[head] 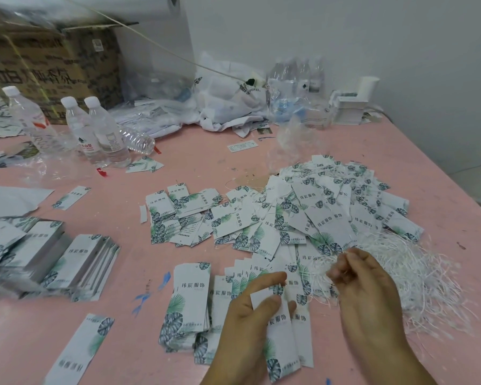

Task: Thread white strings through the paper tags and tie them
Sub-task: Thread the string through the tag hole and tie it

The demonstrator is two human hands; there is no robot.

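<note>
Near the bottom edge, a paper tag (279,326) is pinched at its top end between the thumb and fingers of the left hand (250,315), above a fan of loose tags (264,273) on the pink table (95,276). Just beside it, the right hand (364,284) is curled, its fingertips (345,262) pinching white strings (320,262) drawn from the tangled string pile (417,276) lying beyond those fingers. Further off, past the fingertips, a heap of threaded tags (331,207) is spread
</note>
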